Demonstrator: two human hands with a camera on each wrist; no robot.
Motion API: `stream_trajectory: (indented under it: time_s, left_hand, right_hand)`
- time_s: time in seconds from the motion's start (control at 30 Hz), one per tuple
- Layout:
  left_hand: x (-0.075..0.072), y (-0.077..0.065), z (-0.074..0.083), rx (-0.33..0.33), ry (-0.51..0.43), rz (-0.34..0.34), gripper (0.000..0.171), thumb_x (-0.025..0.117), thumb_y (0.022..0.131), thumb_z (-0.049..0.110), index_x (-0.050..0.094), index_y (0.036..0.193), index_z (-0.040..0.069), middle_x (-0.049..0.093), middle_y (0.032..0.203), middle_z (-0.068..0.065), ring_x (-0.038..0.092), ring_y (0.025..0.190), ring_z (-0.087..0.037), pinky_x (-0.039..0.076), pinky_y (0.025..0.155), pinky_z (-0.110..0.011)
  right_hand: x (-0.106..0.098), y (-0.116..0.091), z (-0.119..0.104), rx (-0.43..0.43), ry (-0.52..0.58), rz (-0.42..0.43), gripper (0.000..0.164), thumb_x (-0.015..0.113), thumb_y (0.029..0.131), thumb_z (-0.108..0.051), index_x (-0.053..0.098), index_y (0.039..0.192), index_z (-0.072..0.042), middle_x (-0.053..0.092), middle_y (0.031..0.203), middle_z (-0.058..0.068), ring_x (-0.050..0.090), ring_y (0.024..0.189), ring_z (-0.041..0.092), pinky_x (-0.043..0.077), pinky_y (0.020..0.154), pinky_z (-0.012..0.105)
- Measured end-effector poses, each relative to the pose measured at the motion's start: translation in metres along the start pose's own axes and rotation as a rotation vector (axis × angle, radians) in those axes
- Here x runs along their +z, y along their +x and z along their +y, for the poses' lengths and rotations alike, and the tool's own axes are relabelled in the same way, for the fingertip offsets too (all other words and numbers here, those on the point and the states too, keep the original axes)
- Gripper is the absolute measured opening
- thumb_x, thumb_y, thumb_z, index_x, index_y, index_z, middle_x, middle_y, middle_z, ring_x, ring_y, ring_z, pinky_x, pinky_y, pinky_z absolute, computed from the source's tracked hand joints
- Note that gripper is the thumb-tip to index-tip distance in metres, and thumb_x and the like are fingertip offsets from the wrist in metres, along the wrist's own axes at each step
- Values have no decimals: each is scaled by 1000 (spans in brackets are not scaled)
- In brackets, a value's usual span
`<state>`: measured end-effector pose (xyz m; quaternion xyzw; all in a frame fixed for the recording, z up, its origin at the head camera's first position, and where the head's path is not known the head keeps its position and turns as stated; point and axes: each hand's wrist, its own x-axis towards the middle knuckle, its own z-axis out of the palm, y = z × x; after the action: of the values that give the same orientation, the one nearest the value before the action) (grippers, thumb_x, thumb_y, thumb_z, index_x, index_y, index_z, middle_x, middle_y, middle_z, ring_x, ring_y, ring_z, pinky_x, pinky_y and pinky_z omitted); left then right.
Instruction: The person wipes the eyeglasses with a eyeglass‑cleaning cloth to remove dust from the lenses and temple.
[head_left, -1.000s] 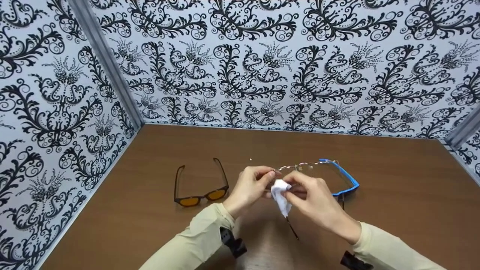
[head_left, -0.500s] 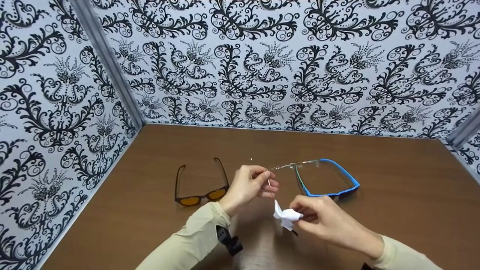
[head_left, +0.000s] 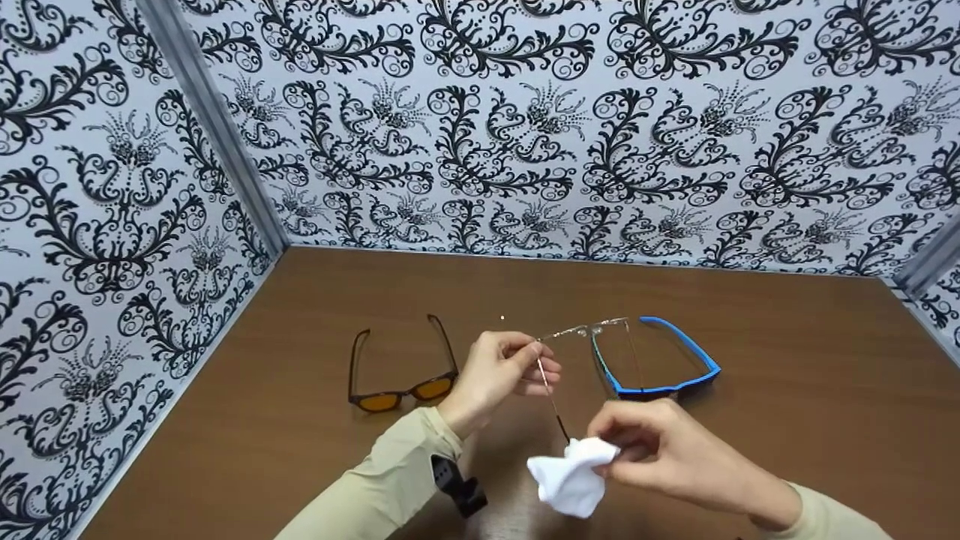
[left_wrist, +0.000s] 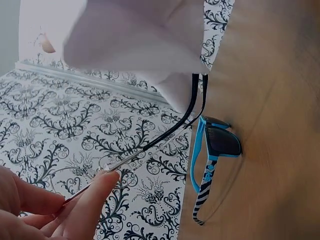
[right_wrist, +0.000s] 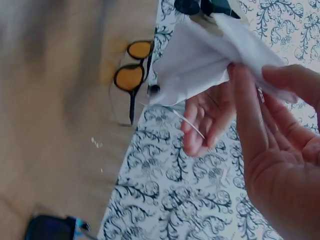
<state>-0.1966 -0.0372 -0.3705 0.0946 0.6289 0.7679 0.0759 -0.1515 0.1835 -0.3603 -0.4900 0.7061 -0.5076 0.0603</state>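
Left hand (head_left: 499,375) pinches the metal-framed eyeglasses (head_left: 583,331) near one hinge; right hand (head_left: 671,454) pinches a white cloth (head_left: 572,480) at their temple tip (head_left: 562,429)

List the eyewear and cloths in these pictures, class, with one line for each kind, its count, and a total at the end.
Orange-lensed glasses: 1
Blue-framed sunglasses: 1
Thin-framed glasses, in the left hand: 1
White cloth, in the right hand: 1
Total: 4
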Motion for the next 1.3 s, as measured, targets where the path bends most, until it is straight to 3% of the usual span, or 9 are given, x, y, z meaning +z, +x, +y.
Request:
stream_trajectory:
  time_s: [0.1, 0.33, 0.57, 0.77, 0.9, 1.0, 1.13, 1.3]
  left_hand:
    - [0, -1, 0, 5, -8, -8, 18, 48, 97, -6, 62, 96, -17, 67, 85, -26, 70, 74, -26, 58, 69, -39]
    - [0, -2, 0, 21, -28, -21, 18, 49, 97, -5, 63, 95, -16, 68, 84, -25, 70, 74, -27, 58, 69, -39]
    - [4, -3, -2, 19, -17, -41, 18, 51, 96, -4, 65, 94, -15, 69, 84, -23, 70, 73, -26, 58, 69, -37]
    - [7, -3, -5, 88, 118, -36, 18, 55, 92, -1, 69, 94, -12, 71, 84, -18, 69, 74, -19, 57, 68, -28]
    - [7, -2, -5, 170, 255, -10, 17, 58, 89, 1, 72, 93, -8, 71, 83, -12, 65, 71, -12, 52, 65, -22]
    - [6, -2, -5, 200, 298, 3, 16, 59, 88, 0, 73, 91, -7, 70, 83, -11, 61, 69, -10, 49, 62, -21]
    - [5, -1, -5, 205, 291, 9, 16, 59, 88, -1, 72, 91, -8, 70, 83, -11, 60, 69, -9, 48, 63, -21]
    - [5, -1, -2, 177, 226, -7, 17, 57, 88, -1, 72, 92, -9, 71, 83, -14, 66, 72, -14, 54, 67, -24]
  right_hand:
    - [5, 0, 7, -21, -61, 17, 33, 67, 76, 17, 62, 99, -6, 66, 88, 6, 65, 78, 9, 57, 57, 29]
    - [17, 4, 21, -98, -385, 106, 37, 74, 68, 13, 61, 91, -13, 60, 82, -6, 59, 72, 4, 51, 60, 16]
    - [24, 18, 23, -53, -660, 321, 36, 70, 59, 9, 58, 82, -16, 54, 76, -13, 54, 65, 0, 45, 55, 12]
    - [25, 34, 23, -29, -703, 477, 31, 75, 60, 5, 60, 78, -15, 54, 72, -13, 51, 60, 0, 43, 52, 12]
    - [24, 43, 23, -29, -679, 547, 30, 75, 62, 9, 61, 80, -10, 57, 73, -9, 55, 61, 4, 46, 53, 13]
    - [22, 48, 24, -38, -648, 588, 32, 75, 62, 14, 62, 84, -6, 60, 75, -4, 59, 63, 8, 49, 54, 13]
    - [21, 49, 25, -66, -639, 584, 35, 76, 63, 17, 61, 86, -4, 61, 78, -2, 60, 66, 10, 50, 57, 12]
    - [20, 44, 27, -110, -596, 489, 38, 75, 62, 18, 61, 89, -6, 60, 81, -3, 59, 67, 9, 50, 58, 13]
